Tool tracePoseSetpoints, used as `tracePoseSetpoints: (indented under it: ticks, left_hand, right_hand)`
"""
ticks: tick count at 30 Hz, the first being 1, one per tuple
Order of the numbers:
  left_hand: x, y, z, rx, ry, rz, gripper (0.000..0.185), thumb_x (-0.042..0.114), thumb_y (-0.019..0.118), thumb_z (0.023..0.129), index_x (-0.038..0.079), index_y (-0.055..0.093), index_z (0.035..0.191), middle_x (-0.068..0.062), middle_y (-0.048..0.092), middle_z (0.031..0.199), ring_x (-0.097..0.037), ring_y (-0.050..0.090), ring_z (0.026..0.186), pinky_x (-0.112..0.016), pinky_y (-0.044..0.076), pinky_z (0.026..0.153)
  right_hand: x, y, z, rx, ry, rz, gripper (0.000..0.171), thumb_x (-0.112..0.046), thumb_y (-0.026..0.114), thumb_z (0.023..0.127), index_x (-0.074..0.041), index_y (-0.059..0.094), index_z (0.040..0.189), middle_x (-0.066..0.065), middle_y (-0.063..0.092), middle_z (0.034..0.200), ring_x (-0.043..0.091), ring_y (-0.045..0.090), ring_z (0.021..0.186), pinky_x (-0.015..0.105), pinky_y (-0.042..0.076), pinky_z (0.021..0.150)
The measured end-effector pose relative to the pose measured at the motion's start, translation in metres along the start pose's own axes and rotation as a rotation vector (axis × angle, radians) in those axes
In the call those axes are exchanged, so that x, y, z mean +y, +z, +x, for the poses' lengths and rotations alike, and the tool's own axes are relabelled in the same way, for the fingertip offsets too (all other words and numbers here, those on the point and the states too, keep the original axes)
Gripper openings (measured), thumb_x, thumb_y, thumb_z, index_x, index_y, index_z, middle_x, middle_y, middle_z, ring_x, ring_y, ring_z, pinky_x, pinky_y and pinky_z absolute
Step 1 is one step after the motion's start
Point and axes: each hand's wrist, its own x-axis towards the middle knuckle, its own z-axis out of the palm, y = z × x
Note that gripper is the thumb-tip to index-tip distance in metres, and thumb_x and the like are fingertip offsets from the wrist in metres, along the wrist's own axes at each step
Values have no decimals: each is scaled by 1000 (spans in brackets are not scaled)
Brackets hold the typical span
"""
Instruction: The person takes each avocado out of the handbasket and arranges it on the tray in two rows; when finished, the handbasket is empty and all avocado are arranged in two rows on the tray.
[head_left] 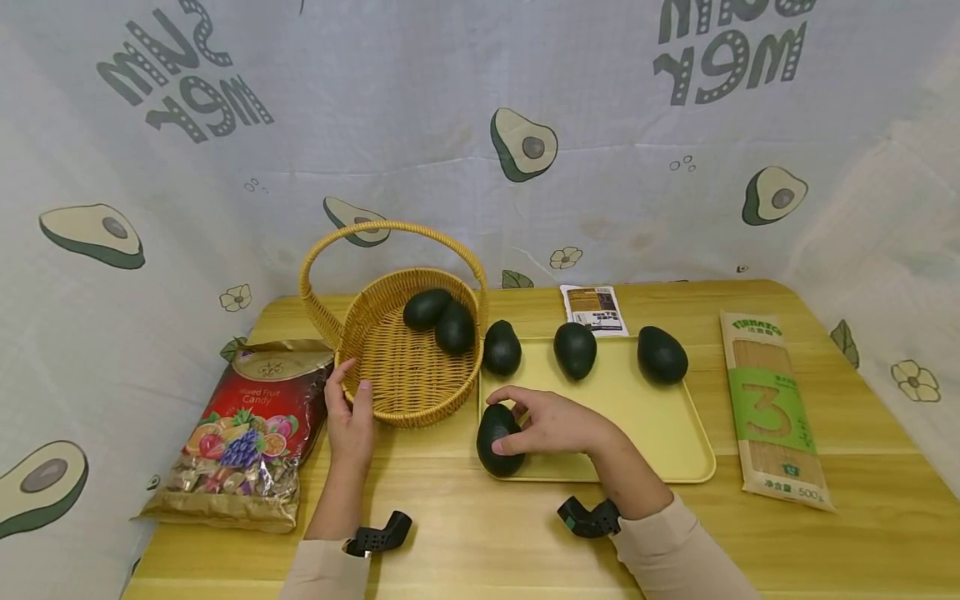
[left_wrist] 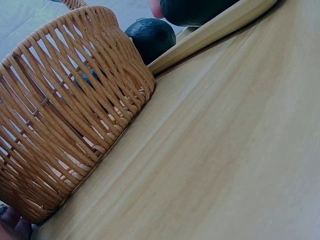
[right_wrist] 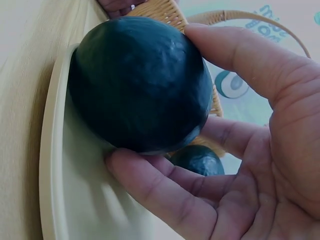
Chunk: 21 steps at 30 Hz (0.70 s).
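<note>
My right hand point(head_left: 558, 423) pinches a dark green avocado point(head_left: 498, 440) between thumb and fingers at the left front corner of the yellow tray point(head_left: 622, 417). The right wrist view shows this avocado point(right_wrist: 140, 82) close up, with the fingers curled about its side. My left hand point(head_left: 350, 421) touches the left front side of a handled wicker basket point(head_left: 405, 367), its fingers loosely spread; only a bit of that hand shows in the left wrist view. Inside the basket lie two avocados, one on the left point(head_left: 427, 309) and one on the right point(head_left: 455, 327).
Along the tray's back are three more avocados: left point(head_left: 502, 348), middle point(head_left: 575, 350) and right point(head_left: 662, 355). A candy bag point(head_left: 243, 433) lies left of the basket, a noodle pack point(head_left: 772, 408) right of the tray, and a small white packet point(head_left: 594, 309) behind it.
</note>
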Motion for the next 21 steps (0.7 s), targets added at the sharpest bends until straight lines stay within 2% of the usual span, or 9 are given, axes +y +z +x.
tracePoseSetpoints:
  ticks: [7, 14, 21]
  left_hand:
    - [1, 0, 0, 6, 15, -13, 42, 17, 49, 105, 10, 44, 147, -13, 33, 160, -29, 22, 154, -57, 15, 124]
    - [0, 0, 0, 8, 15, -22, 42, 16, 49, 105, 11, 45, 147, -11, 33, 160, -27, 22, 153, -55, 15, 124]
    - [0, 0, 1, 0, 15, -28, 42, 17, 49, 105, 11, 44, 147, -12, 32, 160, -28, 21, 154, -57, 15, 124]
  right_hand:
    - [-2, 0, -1, -4, 1, -19, 70, -41, 79, 86, -18, 51, 146, 15, 63, 120, 23, 67, 100, 36, 53, 81]
    - [-2, -2, -2, -3, 22, -36, 75, -43, 79, 86, -20, 48, 150, 18, 60, 130, 25, 66, 106, 38, 54, 85]
    - [-2, -4, -4, 6, 28, -56, 78, -42, 80, 85, -20, 47, 151, 18, 60, 133, 26, 65, 106, 39, 53, 84]
